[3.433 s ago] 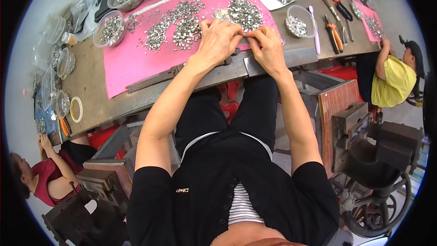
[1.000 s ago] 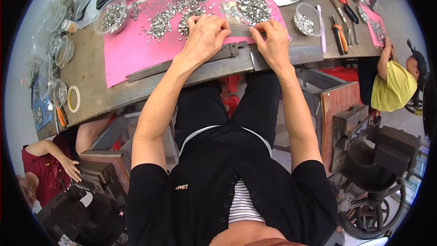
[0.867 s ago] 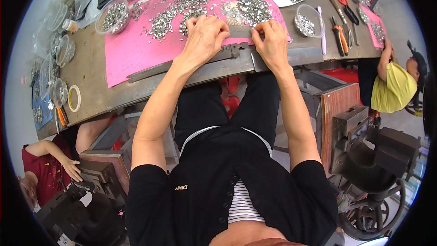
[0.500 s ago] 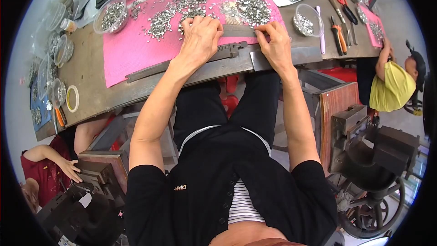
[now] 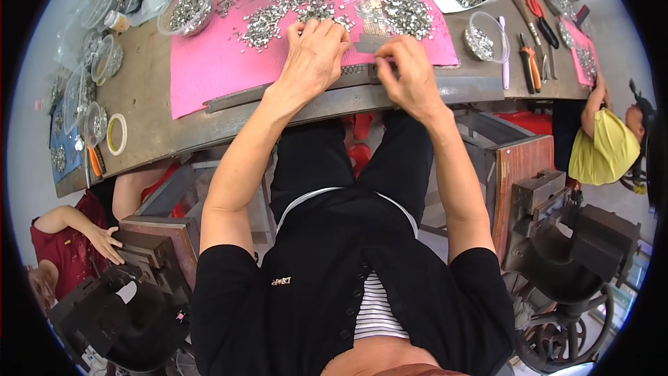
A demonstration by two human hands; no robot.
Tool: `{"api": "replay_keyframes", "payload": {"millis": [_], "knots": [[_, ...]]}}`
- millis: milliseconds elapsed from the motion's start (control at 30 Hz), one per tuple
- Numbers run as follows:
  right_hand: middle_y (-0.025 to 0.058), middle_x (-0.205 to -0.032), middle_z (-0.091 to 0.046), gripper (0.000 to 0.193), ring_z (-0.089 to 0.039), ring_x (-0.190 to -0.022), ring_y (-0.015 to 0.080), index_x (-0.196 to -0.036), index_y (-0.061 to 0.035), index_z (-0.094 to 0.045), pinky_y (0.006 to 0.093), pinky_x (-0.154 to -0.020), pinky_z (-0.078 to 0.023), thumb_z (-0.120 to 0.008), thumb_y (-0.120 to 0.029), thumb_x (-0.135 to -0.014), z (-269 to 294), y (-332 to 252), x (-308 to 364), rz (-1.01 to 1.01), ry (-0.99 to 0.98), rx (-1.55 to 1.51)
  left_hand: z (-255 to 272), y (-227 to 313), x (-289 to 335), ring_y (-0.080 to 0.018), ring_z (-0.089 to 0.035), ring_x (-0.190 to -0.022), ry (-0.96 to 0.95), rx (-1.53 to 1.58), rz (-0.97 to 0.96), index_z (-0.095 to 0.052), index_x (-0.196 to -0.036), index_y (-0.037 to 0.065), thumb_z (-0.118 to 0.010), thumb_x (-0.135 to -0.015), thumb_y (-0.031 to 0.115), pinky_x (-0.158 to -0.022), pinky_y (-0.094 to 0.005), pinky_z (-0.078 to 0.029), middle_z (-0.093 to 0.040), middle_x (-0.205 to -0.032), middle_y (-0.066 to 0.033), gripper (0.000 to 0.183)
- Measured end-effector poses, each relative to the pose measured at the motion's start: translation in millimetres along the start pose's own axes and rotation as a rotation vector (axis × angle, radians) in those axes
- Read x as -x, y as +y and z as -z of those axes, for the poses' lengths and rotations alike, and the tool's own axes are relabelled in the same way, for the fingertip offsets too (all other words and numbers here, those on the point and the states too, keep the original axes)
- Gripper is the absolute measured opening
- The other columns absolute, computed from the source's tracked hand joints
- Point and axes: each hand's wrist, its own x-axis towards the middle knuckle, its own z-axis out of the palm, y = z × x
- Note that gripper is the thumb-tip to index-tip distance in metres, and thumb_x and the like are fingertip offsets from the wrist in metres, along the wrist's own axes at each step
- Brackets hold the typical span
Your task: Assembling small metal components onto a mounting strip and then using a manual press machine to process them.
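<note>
A long dark metal bar with a toothed-looking section lies along the front of the pink mat. My left hand rests at this bar, fingers curled downward beside a pile of small silvery metal pieces; its fingertips are partly hidden. My right hand is over the bar's right part, thumb and fingers drawn together. Whatever either hand pinches is too small or covered to make out. Beyond the right fingers lies a flat grey metal strip, near another heap of silvery pieces.
Clear tubs of metal parts stand left and right, with a white tray behind. Pliers and red-handled scissors lie right. A tape roll sits left. Two people work nearby, in yellow and dark red.
My right hand has moved left and nearer, from the end of the grey strip to the bar. My left hand stays at the bar. The whole view has shifted slightly.
</note>
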Motion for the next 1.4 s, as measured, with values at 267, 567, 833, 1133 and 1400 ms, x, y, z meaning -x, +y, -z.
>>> {"api": "replay_keyframes", "payload": {"millis": [267, 567, 833, 1133, 1400], "knots": [[0.0087, -0.098, -0.061, 0.019, -0.059, -0.089, 0.0275, -0.095, -0.0042, -0.063, 0.0386, -0.08, -0.044, -0.072, 0.002, -0.079, -14, -19, 2, 0.103, -0.1, 0.031, 10, 26, 33, -0.027, -0.057, -0.094, 0.049, 0.078, 0.069, -0.06, -0.098, 0.006, -0.063, -0.094, 0.009, -0.091, -0.0418, -0.036, -0.058, -0.094, -0.0079, 0.006], [0.0129, -0.096, -0.069, 0.016, -0.068, -0.091, 0.0308, -0.099, -0.0033, -0.07, 0.041, -0.083, -0.053, -0.068, 0.002, -0.084, 33, 20, 7, -0.058, 0.079, 0.031, 2, 27, 38, -0.0268, -0.058, -0.096, 0.04, 0.02, 0.041, -0.061, -0.099, 0.007, -0.067, -0.091, 0.009, -0.093, -0.0422, -0.038, -0.061, -0.099, -0.0072, 0.01], [0.0138, -0.093, -0.072, 0.022, -0.071, -0.082, 0.0272, -0.105, -0.0003, -0.074, 0.0374, -0.078, -0.054, -0.063, -0.016, -0.094, 139, 141, -13, -0.452, 0.017, 0.405, 7, 29, 36, -0.0258, -0.058, -0.097, 0.048, -0.008, -0.031, -0.062, -0.097, 0.008, -0.07, -0.088, 0.009, -0.095, -0.0418, -0.038, -0.062, -0.099, -0.0062, 0.012], [0.0156, -0.079, -0.07, 0.022, -0.064, -0.071, 0.0241, -0.092, 0.0028, -0.068, 0.0371, -0.07, -0.051, -0.068, -0.017, -0.084, 135, 184, -25, -0.575, -0.416, 0.171, 10, 33, 37, -0.0276, -0.061, -0.09, 0.095, 0.131, 0.141, -0.064, -0.099, 0.007, -0.069, -0.089, 0.007, -0.095, -0.0464, -0.04, -0.064, -0.091, -0.0075, 0.011], [0.0178, -0.081, -0.071, 0.02, -0.071, -0.075, 0.0283, -0.096, 0.0011, -0.071, 0.0369, -0.072, -0.053, -0.068, -0.018, -0.089, 147, 158, -10, -0.489, -0.159, 0.369, 52, -17, 64, -0.0476, -0.032, -0.147, 0.023, -0.248, 0.443, -0.053, -0.144, 0.004, -0.049, -0.107, 0.034, -0.118, -0.0685, -0.015, -0.047, -0.154, -0.0193, 0.048]]}}
